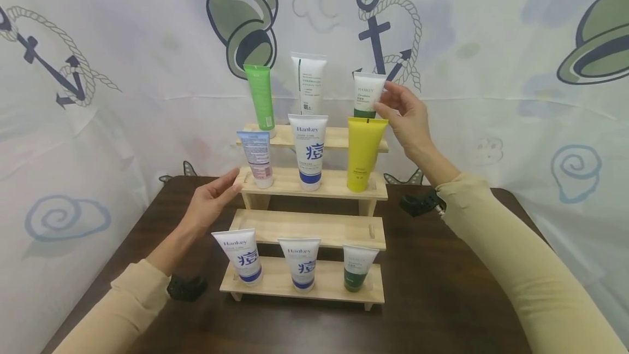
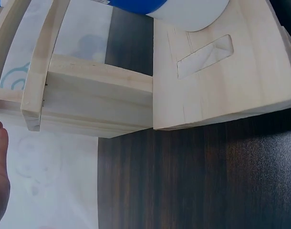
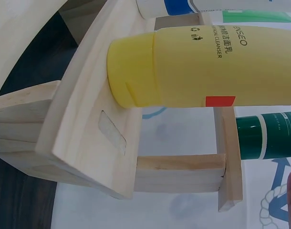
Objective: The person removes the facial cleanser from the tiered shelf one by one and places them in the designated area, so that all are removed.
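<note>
Evidently the right hand point(image 1: 410, 116) has the small white-and-green tube point(image 1: 367, 94) pinched by its right edge, thumb on the near side and fingers around behind. The tube stands upright, cap down, near the right end of the top tier point(image 1: 338, 135) of a wooden rack, which itself sits on the dark counter point(image 1: 442, 283). From the right wrist, its dark green cap point(image 3: 250, 138) shows at that tier's edge, a fingertip just beside.

Meanwhile the left hand point(image 1: 211, 201) holds nothing, its thumb and fingers apart by the left end of the tier below point(image 1: 334, 182); whether they touch the wood I cannot tell. A pale blue-and-pink tube point(image 1: 257, 160) stands just inside that end, and a yellow tube point(image 1: 366, 152) towards the right end, partly in front of the pinched one.

As for handling, I'd expect this tube to be light, with smooth, rather slippery plastic walls that give under a squeeze; it looks unlikely to break. Its flat top seal should be stiffer but thin, so pinching there could let it swing or twist. Lower on the body, just above the cap, looks rounder and firmer, probably the surest grip, though the yellow tube crowds the near side.
</note>
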Demonstrator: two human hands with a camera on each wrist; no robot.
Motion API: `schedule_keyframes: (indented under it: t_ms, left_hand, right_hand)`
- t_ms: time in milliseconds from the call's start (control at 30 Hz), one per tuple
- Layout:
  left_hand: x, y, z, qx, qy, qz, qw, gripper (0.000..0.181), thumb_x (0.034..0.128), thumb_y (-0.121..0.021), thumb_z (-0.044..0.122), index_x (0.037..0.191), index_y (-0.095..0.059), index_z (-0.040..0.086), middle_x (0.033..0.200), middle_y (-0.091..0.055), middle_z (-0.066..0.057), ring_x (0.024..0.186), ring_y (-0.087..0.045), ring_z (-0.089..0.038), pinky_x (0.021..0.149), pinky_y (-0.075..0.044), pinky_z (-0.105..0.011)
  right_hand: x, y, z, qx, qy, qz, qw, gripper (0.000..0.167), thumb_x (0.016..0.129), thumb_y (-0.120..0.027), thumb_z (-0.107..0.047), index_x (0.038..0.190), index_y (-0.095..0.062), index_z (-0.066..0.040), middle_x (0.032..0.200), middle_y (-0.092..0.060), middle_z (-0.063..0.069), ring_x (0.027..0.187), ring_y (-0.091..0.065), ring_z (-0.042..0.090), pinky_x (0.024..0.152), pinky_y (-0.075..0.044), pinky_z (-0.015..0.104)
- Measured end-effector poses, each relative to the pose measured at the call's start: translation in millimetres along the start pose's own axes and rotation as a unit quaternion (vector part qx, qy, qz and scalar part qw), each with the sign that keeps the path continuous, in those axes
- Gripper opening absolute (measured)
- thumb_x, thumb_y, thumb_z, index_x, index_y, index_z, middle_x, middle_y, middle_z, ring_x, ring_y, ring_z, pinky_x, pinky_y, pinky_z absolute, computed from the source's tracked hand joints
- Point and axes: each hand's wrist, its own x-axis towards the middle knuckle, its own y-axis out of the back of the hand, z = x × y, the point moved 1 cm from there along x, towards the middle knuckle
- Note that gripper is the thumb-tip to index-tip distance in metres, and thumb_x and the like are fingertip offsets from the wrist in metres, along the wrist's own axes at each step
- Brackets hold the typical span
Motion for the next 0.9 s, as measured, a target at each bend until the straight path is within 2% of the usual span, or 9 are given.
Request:
schedule_keyframes:
  t_ms: [167,300,700,900]
  left_hand:
    - [-1.8,-0.5,1.3,-0.012,0.002,-0.003,0.9999,0.061,0.0940,-0.057,0.032,0.145,-0.035,0.007,0.149,-0.035,-0.011,0.137,-0.033,-0.028,0.112,-0.029,-0.045]
    - [-2.3,-1.2,1.0,-0.019,0.004,-0.003,0.9998,0.060,0.0942,-0.057,0.031,0.144,-0.035,0.007,0.149,-0.035,-0.010,0.137,-0.033,-0.027,0.113,-0.028,-0.045]
    - [-3.2,-2.5,1.0,-0.015,-0.001,-0.001,0.9999,0.060,0.0943,-0.057,0.032,0.145,-0.035,0.008,0.149,-0.035,-0.011,0.136,-0.034,-0.028,0.111,-0.030,-0.045]
    - [-4.5,-2.3,0.6,-0.010,-0.001,0.004,0.9999,0.060,0.0943,-0.057,0.033,0.144,-0.036,0.007,0.148,-0.036,-0.011,0.136,-0.034,-0.028,0.111,-0.031,-0.045]
  right_hand:
    - [1.2,-2.3,-0.7,0.003,0.002,-0.003,1.0000,0.042,0.089,-0.064,-0.007,0.129,-0.055,-0.008,0.112,-0.061,0.007,0.098,-0.057,0.009,0.095,-0.048,0.027]
    - [1.7,-4.1,-1.8,0.005,0.007,-0.005,0.9999,0.042,0.088,-0.064,-0.005,0.129,-0.055,-0.007,0.114,-0.062,0.009,0.098,-0.058,0.007,0.096,-0.047,0.027]
    - [1.1,-7.2,-1.3,0.014,0.010,0.004,0.9998,0.038,0.089,-0.063,-0.004,0.126,-0.057,-0.007,0.110,-0.062,0.007,0.093,-0.057,0.007,0.090,-0.049,0.022]
    - [0.0,-7.7,-2.5,0.005,0.007,0.021,0.9998,0.037,0.088,-0.063,-0.004,0.125,-0.058,-0.006,0.107,-0.063,0.003,0.089,-0.056,0.006,0.088,-0.047,0.021]
